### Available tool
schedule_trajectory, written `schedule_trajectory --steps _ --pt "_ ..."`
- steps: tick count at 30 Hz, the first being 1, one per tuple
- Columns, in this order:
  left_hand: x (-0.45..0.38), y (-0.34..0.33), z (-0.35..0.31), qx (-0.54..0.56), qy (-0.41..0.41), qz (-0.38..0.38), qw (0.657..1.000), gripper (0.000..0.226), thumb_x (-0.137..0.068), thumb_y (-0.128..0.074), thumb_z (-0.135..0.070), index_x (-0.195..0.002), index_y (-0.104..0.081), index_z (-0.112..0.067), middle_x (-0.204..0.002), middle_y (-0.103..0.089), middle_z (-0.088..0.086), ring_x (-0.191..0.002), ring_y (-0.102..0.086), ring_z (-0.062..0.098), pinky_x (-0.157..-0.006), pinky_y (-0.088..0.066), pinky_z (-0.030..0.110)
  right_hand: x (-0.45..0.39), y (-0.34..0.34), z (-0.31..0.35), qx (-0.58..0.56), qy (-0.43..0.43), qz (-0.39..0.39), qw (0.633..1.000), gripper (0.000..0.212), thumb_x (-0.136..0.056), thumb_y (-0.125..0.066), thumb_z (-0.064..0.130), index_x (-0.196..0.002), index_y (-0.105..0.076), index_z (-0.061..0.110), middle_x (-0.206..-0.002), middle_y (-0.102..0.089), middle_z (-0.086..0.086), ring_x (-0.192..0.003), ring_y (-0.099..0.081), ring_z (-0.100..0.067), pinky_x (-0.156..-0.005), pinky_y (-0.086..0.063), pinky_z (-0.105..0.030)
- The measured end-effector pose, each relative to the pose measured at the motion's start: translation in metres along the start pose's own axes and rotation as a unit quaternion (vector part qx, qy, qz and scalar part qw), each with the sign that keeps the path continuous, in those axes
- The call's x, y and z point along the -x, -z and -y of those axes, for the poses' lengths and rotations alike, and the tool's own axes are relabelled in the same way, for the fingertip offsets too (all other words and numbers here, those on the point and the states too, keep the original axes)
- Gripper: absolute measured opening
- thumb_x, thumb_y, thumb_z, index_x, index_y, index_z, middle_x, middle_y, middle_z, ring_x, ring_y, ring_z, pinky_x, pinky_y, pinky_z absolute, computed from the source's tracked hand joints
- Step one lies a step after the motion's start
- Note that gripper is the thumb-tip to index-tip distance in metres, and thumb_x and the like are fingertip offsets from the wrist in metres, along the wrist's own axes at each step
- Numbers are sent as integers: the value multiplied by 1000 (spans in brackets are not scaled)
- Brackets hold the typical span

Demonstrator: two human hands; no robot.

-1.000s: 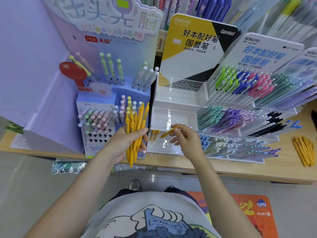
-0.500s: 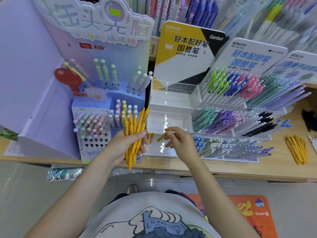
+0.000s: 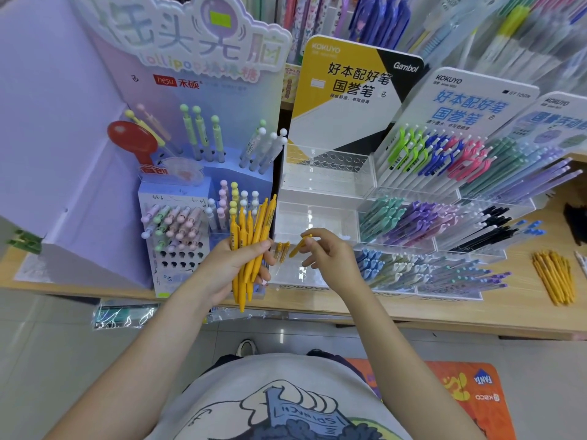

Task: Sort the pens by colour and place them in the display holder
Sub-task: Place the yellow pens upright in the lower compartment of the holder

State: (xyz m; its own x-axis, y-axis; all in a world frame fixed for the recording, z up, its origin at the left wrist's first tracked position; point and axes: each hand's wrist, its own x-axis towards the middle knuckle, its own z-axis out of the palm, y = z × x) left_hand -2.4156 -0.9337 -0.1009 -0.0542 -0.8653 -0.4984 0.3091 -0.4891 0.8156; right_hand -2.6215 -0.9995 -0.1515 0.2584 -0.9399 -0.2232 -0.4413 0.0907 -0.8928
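My left hand (image 3: 232, 265) grips a bundle of yellow pens (image 3: 251, 239), held upright in front of the shelf. My right hand (image 3: 327, 252) pinches a single yellow pen (image 3: 300, 244) over the front left compartment of the clear acrylic display holder (image 3: 317, 188). Two yellow pens (image 3: 281, 250) stand in that compartment, at its left edge. The holder's upper tiers on this side hold nothing. Compartments to the right carry green, blue, pink, teal, purple and black pens.
A loose pile of yellow pens (image 3: 554, 276) lies on the wooden shelf (image 3: 524, 312) at the right. A purple lollipop-pen display (image 3: 203, 173) stands just left of the holder. Plastic packaging (image 3: 124, 315) hangs under the shelf edge. An orange mat (image 3: 460, 389) lies on the floor.
My right hand has kept the single yellow pen at the front compartment, shifting slightly. The left hand still holds the bundle. The camera view tilted a little.
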Motion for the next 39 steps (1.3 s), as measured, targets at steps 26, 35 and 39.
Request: schedule_trajectory --steps 26,35,39 --pt "-9 -8 3 -118 7 31 992 27 -83 -75 -22 -106 -70 -9 -90 -76 13 -75 -72 29 -74 -57 45 9 3 51 -182 -33 -11 983 16 -95 -63 26 -98 -71 12 -69 -63 -5 -54 -53 -23 -48 -42 -28" --pt "-14 -14 3 -111 -9 10 994 23 -96 -62 -31 -110 -71 -15 -86 -74 11 -59 -65 23 -66 -52 41 21 45 52 -221 -32 -119 967 23 -100 -54 18 -100 -66 -1 -62 -53 -2 -49 -42 -19 -46 -34 -27" --pt "-17 -17 4 -92 -27 -14 995 26 -100 -56 -31 -112 -66 -10 -65 -57 9 -51 -53 21 -60 -48 39 24 56 36 -125 -14 -143 982 17 -100 -53 17 -100 -66 6 -72 -64 -1 -52 -56 -20 -51 -47 -27"
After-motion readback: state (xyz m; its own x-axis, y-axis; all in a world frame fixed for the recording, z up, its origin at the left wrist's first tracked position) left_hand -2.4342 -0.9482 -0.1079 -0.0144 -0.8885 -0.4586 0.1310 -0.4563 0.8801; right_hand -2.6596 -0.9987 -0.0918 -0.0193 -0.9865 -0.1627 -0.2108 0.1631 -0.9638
